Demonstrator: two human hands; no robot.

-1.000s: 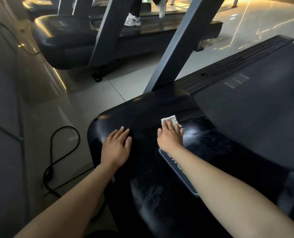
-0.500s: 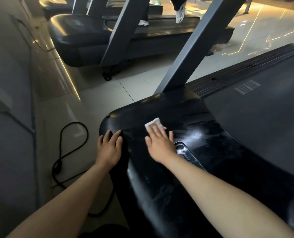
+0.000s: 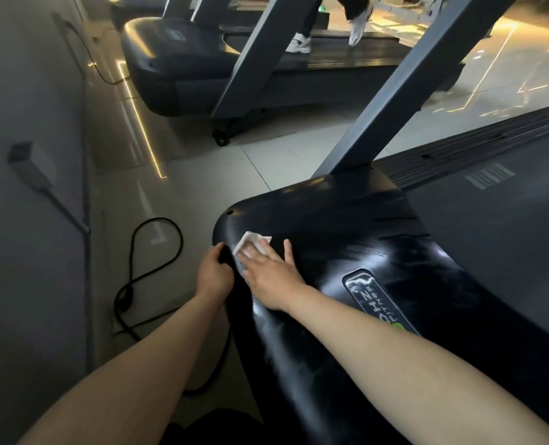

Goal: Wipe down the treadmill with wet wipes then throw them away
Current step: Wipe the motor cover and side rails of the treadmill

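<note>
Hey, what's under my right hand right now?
A white wet wipe, pressed by the right hand onto the treadmill's black cover. Only its far corners show; the hand covers the rest.

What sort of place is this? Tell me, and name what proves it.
Most likely a gym: the black treadmill being wiped with a wet wipe, a second treadmill beside it, and a person's white sneakers on that one's belt.

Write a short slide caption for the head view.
Right hand presses a white wet wipe on the treadmill's black cover; left hand grips its edge.
</note>
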